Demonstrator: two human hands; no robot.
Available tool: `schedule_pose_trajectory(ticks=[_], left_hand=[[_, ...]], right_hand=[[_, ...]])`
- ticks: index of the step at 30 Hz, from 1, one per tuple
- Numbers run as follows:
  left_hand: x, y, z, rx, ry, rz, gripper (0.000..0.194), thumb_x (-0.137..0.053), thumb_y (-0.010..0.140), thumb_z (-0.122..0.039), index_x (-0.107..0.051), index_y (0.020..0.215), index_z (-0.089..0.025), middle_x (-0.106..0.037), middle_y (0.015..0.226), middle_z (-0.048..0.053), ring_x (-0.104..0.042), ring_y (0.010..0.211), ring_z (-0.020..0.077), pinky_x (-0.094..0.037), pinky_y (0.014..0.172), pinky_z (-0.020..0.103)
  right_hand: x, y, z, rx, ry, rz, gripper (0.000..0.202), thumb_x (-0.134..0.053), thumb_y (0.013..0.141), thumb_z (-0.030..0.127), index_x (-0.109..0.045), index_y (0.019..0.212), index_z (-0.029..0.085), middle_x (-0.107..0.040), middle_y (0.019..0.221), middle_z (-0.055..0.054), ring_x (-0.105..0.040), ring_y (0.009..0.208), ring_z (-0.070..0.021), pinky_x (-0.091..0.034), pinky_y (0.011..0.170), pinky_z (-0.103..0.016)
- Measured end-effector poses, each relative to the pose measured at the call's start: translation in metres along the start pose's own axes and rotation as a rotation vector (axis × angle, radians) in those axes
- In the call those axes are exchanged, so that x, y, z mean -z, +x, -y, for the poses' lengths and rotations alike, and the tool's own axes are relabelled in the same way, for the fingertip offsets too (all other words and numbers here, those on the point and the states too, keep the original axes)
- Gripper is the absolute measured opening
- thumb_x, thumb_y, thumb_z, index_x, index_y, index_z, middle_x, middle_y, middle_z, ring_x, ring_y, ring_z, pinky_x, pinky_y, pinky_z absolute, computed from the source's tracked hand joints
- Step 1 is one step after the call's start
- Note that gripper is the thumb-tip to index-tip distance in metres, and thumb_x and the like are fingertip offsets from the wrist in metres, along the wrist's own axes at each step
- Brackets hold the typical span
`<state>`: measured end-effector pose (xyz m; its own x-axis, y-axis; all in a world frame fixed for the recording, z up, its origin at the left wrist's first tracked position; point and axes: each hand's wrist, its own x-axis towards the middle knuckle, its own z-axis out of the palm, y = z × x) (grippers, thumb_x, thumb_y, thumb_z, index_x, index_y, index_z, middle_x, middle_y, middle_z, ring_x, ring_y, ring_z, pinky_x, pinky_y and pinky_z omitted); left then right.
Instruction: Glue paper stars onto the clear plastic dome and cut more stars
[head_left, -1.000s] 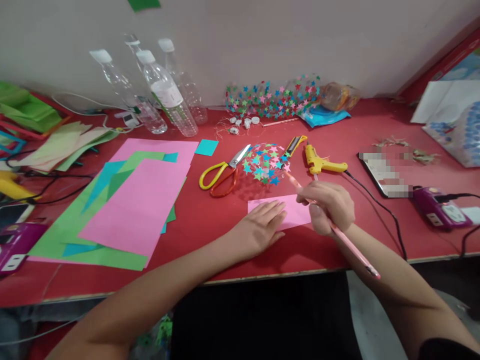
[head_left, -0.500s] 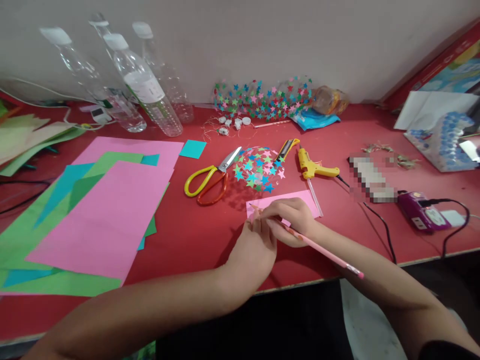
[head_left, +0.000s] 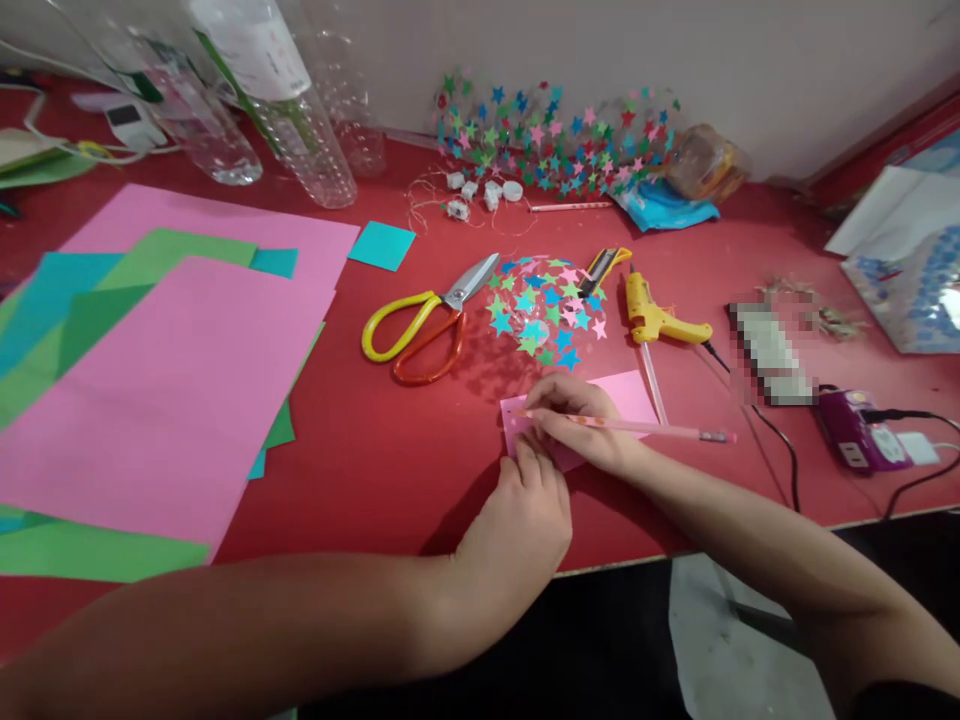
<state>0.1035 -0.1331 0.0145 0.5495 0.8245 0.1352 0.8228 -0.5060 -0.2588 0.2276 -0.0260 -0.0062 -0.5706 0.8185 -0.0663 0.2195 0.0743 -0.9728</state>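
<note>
My right hand (head_left: pixel 577 415) is closed round a pink pencil (head_left: pixel 645 428), whose point touches the left part of a small pink paper (head_left: pixel 630 392). The pencil's eraser end points to the right. Small dark marks show near the paper's left edge. My left hand (head_left: pixel 529 510) lies just below, its bent fingers close together and pressing on the paper's lower left part. Its thumb is mostly hidden. Beyond the hands sits a clear rounded piece covered with coloured stars (head_left: pixel 544 310). Scissors (head_left: pixel 435 325) with one yellow and one red handle lie open to its left.
A yellow glue gun (head_left: pixel 660 322) and a box cutter (head_left: pixel 602 270) lie at the right of the stars. Coloured sheets (head_left: pixel 187 370) cover the left side. Plastic bottles (head_left: pixel 300 130) stand behind them. A star-covered bottle (head_left: pixel 555 140) lies along the wall. A purple power adapter (head_left: pixel 862 430) is far right.
The pencil has swung from a downward slant to nearly level, and its tip sits on the paper. My left hand has slid slightly down. The whole view has shifted.
</note>
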Motion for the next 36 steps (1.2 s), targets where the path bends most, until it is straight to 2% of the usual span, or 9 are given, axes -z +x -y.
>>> schedule_pose_trajectory(ticks=[6, 10, 14, 18, 21, 24, 28, 31, 36], left_hand=[[-0.002, 0.002, 0.002, -0.055, 0.03, -0.053, 0.041, -0.05, 0.076, -0.009, -0.072, 0.107, 0.004, -0.072, 0.106, 0.028, -0.072, 0.096, 0.0338, -0.059, 0.085, 0.039], [-0.002, 0.001, 0.002, -0.061, 0.024, -0.066, 0.04, -0.049, 0.076, -0.009, -0.074, 0.105, 0.002, -0.073, 0.104, 0.026, -0.073, 0.095, 0.0335, -0.06, 0.082, 0.038], [-0.002, 0.001, 0.0, -0.036, 0.033, -0.036, 0.04, -0.049, 0.077, -0.01, -0.073, 0.106, 0.003, -0.073, 0.105, 0.027, -0.072, 0.097, 0.0348, -0.059, 0.083, 0.04], [-0.002, 0.001, -0.002, -0.043, 0.03, -0.031, 0.039, -0.049, 0.079, -0.011, -0.072, 0.106, 0.004, -0.072, 0.105, 0.029, -0.072, 0.098, 0.0359, -0.059, 0.084, 0.041], [-0.002, 0.003, -0.003, -0.044, 0.037, -0.043, 0.037, -0.051, 0.078, -0.012, -0.072, 0.104, 0.004, -0.072, 0.102, 0.03, -0.072, 0.095, 0.0369, -0.059, 0.081, 0.042], [-0.002, 0.004, -0.003, -0.05, 0.044, -0.045, 0.036, -0.052, 0.078, -0.011, -0.073, 0.103, 0.004, -0.072, 0.101, 0.03, -0.072, 0.094, 0.0369, -0.06, 0.079, 0.042], [-0.003, 0.004, -0.003, -0.058, 0.055, -0.052, 0.037, -0.052, 0.079, -0.012, -0.072, 0.104, 0.005, -0.071, 0.103, 0.031, -0.072, 0.096, 0.0368, -0.06, 0.08, 0.042], [-0.003, 0.005, -0.003, -0.054, 0.071, -0.051, 0.037, -0.052, 0.078, -0.013, -0.072, 0.104, 0.005, -0.072, 0.101, 0.03, -0.073, 0.094, 0.0362, -0.06, 0.079, 0.04], [-0.005, 0.006, -0.004, -0.048, 0.077, -0.078, 0.036, -0.054, 0.076, -0.013, -0.073, 0.101, 0.003, -0.073, 0.098, 0.028, -0.073, 0.09, 0.0358, -0.06, 0.075, 0.039]], right_hand=[[0.012, 0.0, 0.001, 0.055, -0.086, 0.167, 0.011, -0.059, 0.082, 0.016, -0.064, 0.092, 0.019, -0.063, 0.08, 0.002, -0.055, 0.067, -0.0093, -0.043, 0.06, -0.02], [0.012, 0.001, 0.004, 0.058, -0.048, 0.103, 0.006, -0.056, 0.085, 0.018, -0.062, 0.084, 0.018, -0.061, 0.077, 0.002, -0.056, 0.067, -0.0097, -0.045, 0.062, -0.022], [0.011, 0.0, 0.004, -0.016, 0.068, 0.107, 0.013, -0.053, 0.092, 0.028, -0.06, 0.086, 0.019, -0.059, 0.068, 0.004, -0.058, 0.062, -0.0096, -0.046, 0.061, -0.023], [0.014, 0.001, 0.003, -0.077, 0.135, 0.056, 0.021, -0.054, 0.092, 0.035, -0.058, 0.08, 0.019, -0.057, 0.06, 0.005, -0.053, 0.052, -0.0089, -0.042, 0.051, -0.021], [0.016, 0.002, 0.003, -0.092, 0.136, 0.052, 0.023, -0.055, 0.091, 0.035, -0.056, 0.074, 0.019, -0.053, 0.055, 0.006, -0.047, 0.047, -0.0076, -0.038, 0.047, -0.02], [0.017, 0.003, 0.006, -0.054, 0.064, 0.073, 0.019, -0.057, 0.088, 0.029, -0.057, 0.072, 0.018, -0.053, 0.06, 0.006, -0.046, 0.051, -0.0068, -0.038, 0.051, -0.02], [0.018, 0.001, 0.006, -0.021, 0.01, 0.118, 0.005, -0.059, 0.083, 0.021, -0.061, 0.08, 0.018, -0.059, 0.074, 0.003, -0.054, 0.065, -0.0089, -0.042, 0.061, -0.022], [0.019, 0.0, 0.005, 0.001, 0.004, 0.163, 0.004, -0.059, 0.084, 0.021, -0.062, 0.082, 0.018, -0.06, 0.076, 0.002, -0.055, 0.069, -0.0101, -0.043, 0.064, -0.022], [0.018, 0.0, 0.004, 0.017, -0.015, 0.156, 0.008, -0.058, 0.085, 0.022, -0.062, 0.08, 0.018, -0.06, 0.075, 0.002, -0.054, 0.068, -0.0104, -0.043, 0.063, -0.022]])
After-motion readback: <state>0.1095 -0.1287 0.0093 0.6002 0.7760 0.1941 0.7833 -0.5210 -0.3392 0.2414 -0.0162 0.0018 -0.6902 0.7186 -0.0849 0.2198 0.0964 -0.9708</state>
